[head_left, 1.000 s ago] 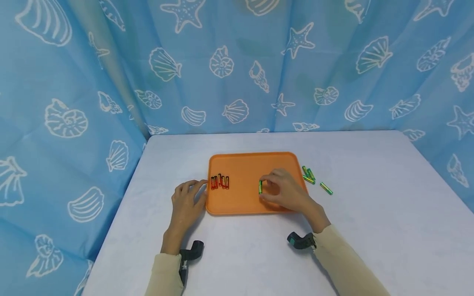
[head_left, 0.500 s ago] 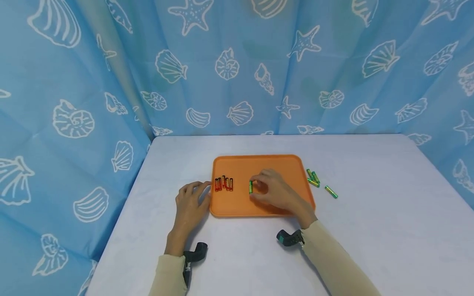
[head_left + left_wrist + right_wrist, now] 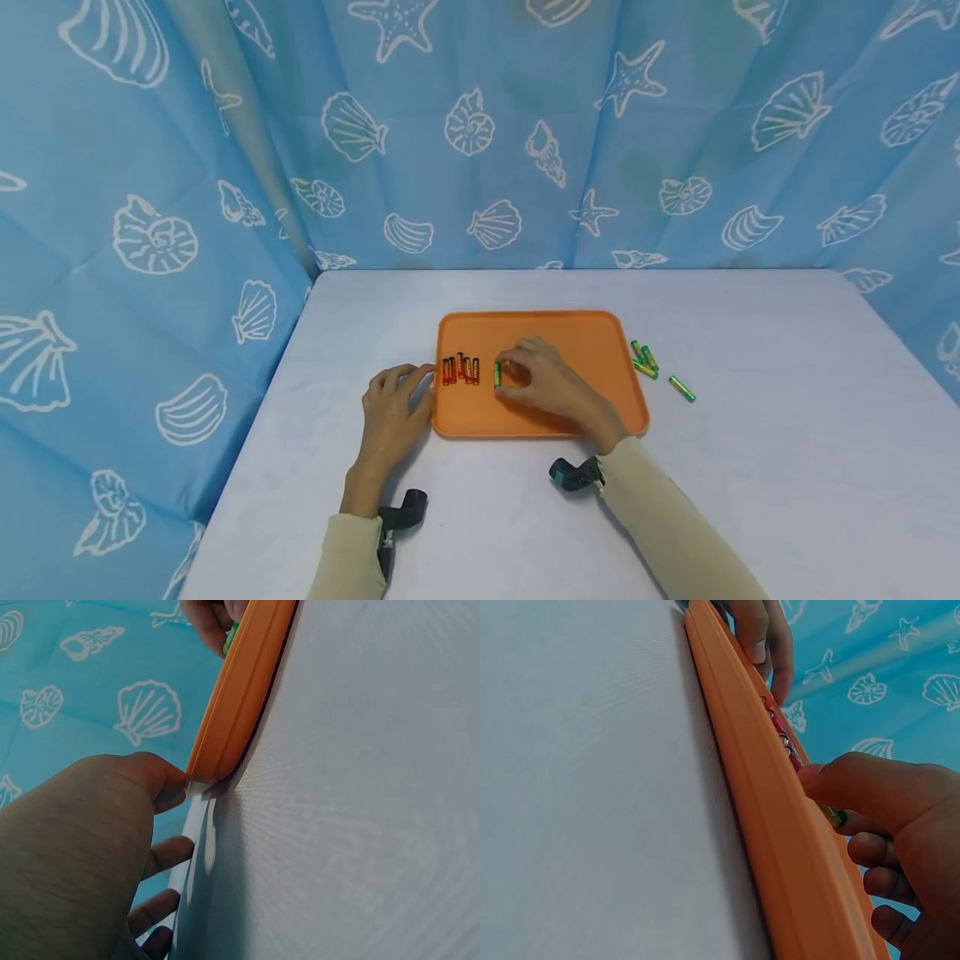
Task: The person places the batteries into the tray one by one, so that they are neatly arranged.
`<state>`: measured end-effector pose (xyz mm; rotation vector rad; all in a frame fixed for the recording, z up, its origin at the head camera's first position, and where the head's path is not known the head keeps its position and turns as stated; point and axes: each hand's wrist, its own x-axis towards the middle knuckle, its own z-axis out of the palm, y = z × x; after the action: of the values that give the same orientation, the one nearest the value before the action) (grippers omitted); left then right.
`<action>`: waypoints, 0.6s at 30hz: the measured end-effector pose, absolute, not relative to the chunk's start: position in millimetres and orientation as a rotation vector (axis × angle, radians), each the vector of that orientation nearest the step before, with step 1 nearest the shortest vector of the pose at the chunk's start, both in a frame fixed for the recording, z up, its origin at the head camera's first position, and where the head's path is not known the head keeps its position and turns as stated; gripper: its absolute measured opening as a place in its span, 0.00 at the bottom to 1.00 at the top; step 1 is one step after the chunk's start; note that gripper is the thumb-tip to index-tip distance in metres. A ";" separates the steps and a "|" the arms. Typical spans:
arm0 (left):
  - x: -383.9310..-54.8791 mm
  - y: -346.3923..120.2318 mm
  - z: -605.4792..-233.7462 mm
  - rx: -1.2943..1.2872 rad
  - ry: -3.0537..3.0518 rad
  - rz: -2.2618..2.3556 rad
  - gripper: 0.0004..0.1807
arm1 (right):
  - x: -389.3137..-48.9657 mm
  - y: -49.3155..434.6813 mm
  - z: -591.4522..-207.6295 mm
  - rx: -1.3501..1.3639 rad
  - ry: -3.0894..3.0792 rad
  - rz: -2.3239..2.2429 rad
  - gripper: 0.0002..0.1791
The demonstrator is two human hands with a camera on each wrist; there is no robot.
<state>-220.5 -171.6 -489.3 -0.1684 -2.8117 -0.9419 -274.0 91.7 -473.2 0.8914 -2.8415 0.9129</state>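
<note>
My right hand (image 3: 551, 383) pinches a green battery (image 3: 497, 375) between thumb and fingertips, end to end, over the orange tray (image 3: 570, 333). Just left of it, several red batteries (image 3: 461, 367) stand side by side in a row on the tray. In the right wrist view the green battery (image 3: 834, 816) shows partly behind my thumb, and the tray's wall hides its lower side. My left hand (image 3: 393, 417) rests at the tray's left edge. The left wrist view shows its thumb touching the tray corner (image 3: 217, 742), with the other fingers spread loosely.
Several more green batteries (image 3: 645, 358) lie loose on the white table (image 3: 772, 467) just right of the tray, and a single one (image 3: 682, 388) lies a little apart. A blue shell-patterned curtain (image 3: 420, 167) hangs behind and to the left of the table.
My right hand has carried the green battery leftward across the tray, close to the red row. My left hand stays at the tray edge. The whole head view has shifted slightly.
</note>
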 end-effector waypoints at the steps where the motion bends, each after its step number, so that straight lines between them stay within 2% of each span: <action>1: -220.5 -171.6 -489.0 -0.170 -2.809 -0.941 0.20 | -274.9 90.7 -473.4 0.889 -2.840 0.912 0.24; 18: -222.1 -172.7 -492.9 -0.185 -2.787 -0.942 0.20 | -284.9 75.1 -474.3 0.914 -2.851 0.905 0.24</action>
<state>-222.1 -172.7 -492.9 -0.1849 -2.7871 -0.9416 -284.9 75.1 -474.3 0.9137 -2.8509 0.9049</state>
